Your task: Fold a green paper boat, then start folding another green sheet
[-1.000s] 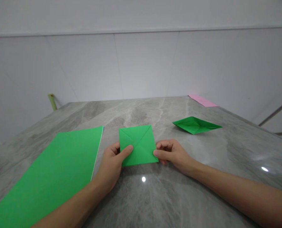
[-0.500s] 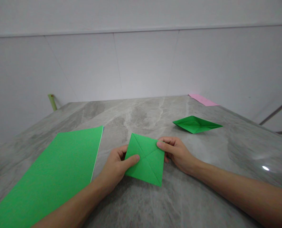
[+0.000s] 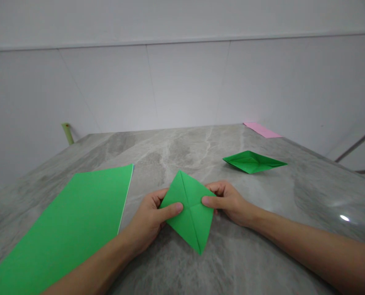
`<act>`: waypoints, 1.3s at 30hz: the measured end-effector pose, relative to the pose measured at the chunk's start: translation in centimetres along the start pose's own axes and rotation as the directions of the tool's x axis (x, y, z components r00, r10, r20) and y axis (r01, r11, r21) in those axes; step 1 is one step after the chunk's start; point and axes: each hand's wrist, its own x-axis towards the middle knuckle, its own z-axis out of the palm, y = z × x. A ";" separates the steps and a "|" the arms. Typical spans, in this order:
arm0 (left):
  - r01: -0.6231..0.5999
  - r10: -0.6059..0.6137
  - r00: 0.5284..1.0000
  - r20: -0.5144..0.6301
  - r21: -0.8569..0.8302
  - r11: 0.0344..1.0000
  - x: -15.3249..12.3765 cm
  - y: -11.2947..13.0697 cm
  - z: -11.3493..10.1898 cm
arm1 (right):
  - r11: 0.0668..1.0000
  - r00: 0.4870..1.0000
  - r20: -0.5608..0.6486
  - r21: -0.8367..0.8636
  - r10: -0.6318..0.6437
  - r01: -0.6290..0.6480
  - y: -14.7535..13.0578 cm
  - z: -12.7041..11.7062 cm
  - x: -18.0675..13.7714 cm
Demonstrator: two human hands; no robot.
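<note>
Between both hands is a green square of origami paper [image 3: 190, 221], held above the table with one corner towards me and crossing creases on its face. My left hand [image 3: 154, 211] pinches its left corner, thumb on top and fingers behind. On the opposite side, my right hand [image 3: 227, 201] grips the right corner the same way, thumb lying near the crease. The paper bends slightly along its long crease. Beyond my right hand, a folded green paper boat shape [image 3: 252, 162] with two pointed ends rests on the table.
A stack of large green paper sheets [image 3: 87, 217] lies at the left, partly under my left forearm. Pink paper [image 3: 262, 130] lies at the far right edge of the grey marbled table [image 3: 176, 147]. A pale green strip [image 3: 67, 133] stands by the wall at the far left.
The green square has turned clockwise, its near corner swinging left and down, and it now bends along the crease. My right hand has shifted slightly downward with its corner; both hands keep their hold.
</note>
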 end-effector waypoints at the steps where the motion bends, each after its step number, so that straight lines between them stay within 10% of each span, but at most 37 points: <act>1: 0.006 -0.006 1.000 -0.005 -0.002 1.000 0.0 0.0 0.0 | 1.000 1.000 0.026 0.003 0.009 -0.009 0.0 0.0 -0.1; 20: 0.067 -0.065 0.997 -0.039 0.040 0.997 0.1 -0.2 0.2 | 0.988 0.972 0.197 0.068 0.125 -0.140 -1.1 1.4 -0.7; 26: -0.049 0.095 0.984 -0.148 0.287 0.957 0.1 -0.3 0.4 | 0.988 0.981 0.153 0.087 0.116 -0.130 -1.3 1.8 -0.6; 34: -0.279 0.637 0.771 -0.026 0.885 0.374 -0.6 -0.4 0.1 | 0.999 0.999 0.013 0.010 0.042 -0.042 -0.3 1.3 -0.5; 39: -0.284 0.595 0.797 0.101 0.933 0.222 -1.0 -0.9 0.1 | 0.998 0.998 0.010 0.039 0.056 -0.056 -0.3 1.4 -0.4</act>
